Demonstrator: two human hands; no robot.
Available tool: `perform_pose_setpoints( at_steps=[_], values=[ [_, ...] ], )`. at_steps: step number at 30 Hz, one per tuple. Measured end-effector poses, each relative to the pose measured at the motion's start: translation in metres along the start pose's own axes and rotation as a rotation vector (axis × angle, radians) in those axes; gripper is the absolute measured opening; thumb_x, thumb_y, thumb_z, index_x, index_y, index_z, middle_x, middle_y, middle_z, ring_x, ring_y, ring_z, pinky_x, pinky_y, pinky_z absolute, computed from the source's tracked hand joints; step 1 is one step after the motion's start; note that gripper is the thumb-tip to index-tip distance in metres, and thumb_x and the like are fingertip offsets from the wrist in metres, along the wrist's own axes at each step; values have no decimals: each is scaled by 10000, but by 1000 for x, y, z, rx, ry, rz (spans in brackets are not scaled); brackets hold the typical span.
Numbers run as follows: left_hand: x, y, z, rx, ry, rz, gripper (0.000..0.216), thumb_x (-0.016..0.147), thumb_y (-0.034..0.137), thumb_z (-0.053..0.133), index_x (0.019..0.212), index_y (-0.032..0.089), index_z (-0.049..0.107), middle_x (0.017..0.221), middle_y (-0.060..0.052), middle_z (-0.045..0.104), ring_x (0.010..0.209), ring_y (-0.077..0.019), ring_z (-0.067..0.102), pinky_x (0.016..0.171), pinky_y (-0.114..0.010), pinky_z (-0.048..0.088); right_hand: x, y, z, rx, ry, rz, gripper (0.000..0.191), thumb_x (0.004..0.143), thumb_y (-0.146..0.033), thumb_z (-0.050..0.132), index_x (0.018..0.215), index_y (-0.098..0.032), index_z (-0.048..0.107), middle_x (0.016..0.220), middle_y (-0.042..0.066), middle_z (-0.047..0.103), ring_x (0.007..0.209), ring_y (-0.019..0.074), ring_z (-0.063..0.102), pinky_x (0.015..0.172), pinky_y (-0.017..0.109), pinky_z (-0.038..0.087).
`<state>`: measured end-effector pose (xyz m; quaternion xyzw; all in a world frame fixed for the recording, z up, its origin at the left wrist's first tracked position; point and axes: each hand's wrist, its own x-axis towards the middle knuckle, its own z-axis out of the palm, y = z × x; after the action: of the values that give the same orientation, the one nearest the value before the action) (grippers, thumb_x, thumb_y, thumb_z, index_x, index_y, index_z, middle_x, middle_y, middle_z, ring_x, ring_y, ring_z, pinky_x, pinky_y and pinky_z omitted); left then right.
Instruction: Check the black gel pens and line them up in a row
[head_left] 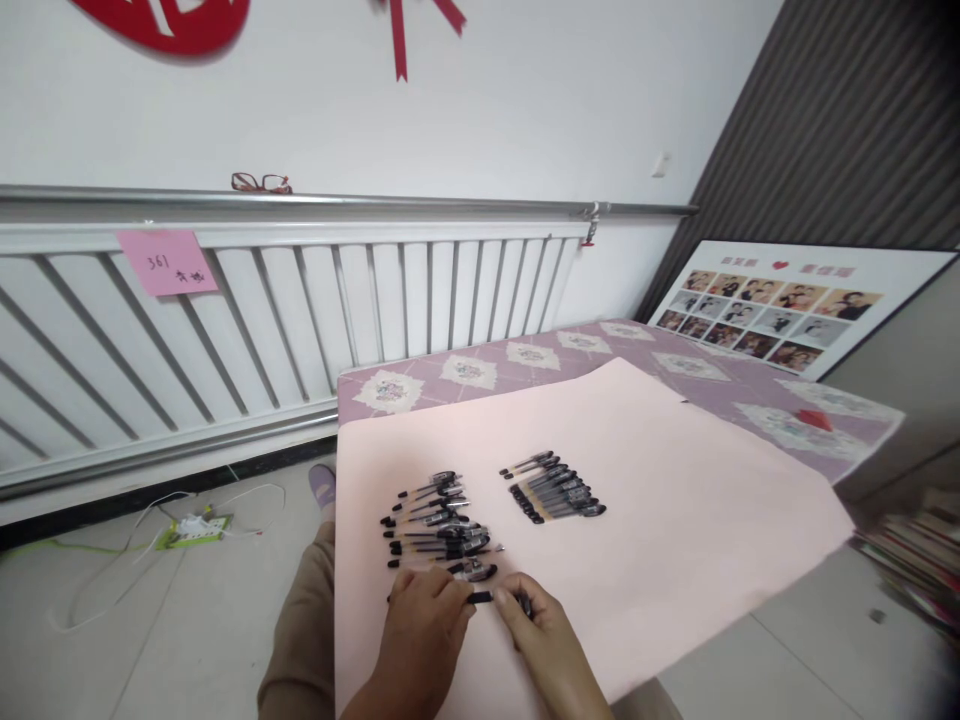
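My left hand is closed around a pen near the table's front edge. A short black stretch of the pen shows between my two hands. My right hand pinches the pen's other end, and a dark part shows behind its fingers; whether that is a cap or a clip I cannot tell. Just beyond my left hand lies a loose group of capped pens, clear-barrelled with black ends. Farther right, a tidier row of similar pens lies side by side on the pink sheet.
A purple patterned tablecloth shows beyond the sheet. Behind it stands a white radiator, with glasses on the pipe above. A framed photo board leans at the right. A power strip with cables lies on the floor at left.
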<state>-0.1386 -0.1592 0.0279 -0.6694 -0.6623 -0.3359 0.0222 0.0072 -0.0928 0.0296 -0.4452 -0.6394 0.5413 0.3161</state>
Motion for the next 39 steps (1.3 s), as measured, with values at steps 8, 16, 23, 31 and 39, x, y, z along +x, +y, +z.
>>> perform_pose_setpoints(
  at_steps=[8, 16, 23, 31, 39],
  values=[
    [1, -1, 0, -4, -29, -15, 182, 776, 115, 517, 854, 249, 613, 758, 4, 611, 729, -171, 563, 711, -324, 376, -2, -4, -1, 11, -37, -15, 141, 731, -336, 577, 787, -208, 601, 672, -28, 540, 635, 141, 474, 617, 230, 398],
    [1, 1, 0, 5, -34, -21, 165, 777, 126, 536, 856, 249, 614, 765, 5, 614, 741, -171, 569, 727, -326, 381, -2, -2, -1, -38, -13, -2, 239, 765, -410, 547, 652, -200, 559, 595, -39, 507, 591, 135, 460, 600, 230, 389],
    [2, 1, -2, 28, -123, -73, 221, 771, 87, 544, 870, 264, 631, 781, 13, 623, 755, -173, 575, 738, -333, 377, -2, -5, -2, 8, -30, -18, 131, 734, -319, 578, 783, -202, 612, 709, -18, 589, 696, 156, 514, 672, 230, 405],
    [1, 1, -2, -8, -192, -112, 209, 803, 117, 536, 906, 273, 628, 838, 7, 621, 815, -184, 568, 776, -357, 362, 1, -1, -3, -78, -37, -32, 232, 778, -396, 541, 678, -191, 576, 638, -20, 548, 662, 155, 491, 635, 230, 396],
    [4, -3, -3, -2, -280, -172, 208, 847, 148, 484, 925, 279, 626, 874, 1, 623, 856, -184, 564, 797, -353, 353, 3, 5, -13, -53, -10, -21, 159, 758, -352, 560, 785, -201, 605, 746, -9, 595, 741, 165, 529, 693, 230, 412]
  ],
)
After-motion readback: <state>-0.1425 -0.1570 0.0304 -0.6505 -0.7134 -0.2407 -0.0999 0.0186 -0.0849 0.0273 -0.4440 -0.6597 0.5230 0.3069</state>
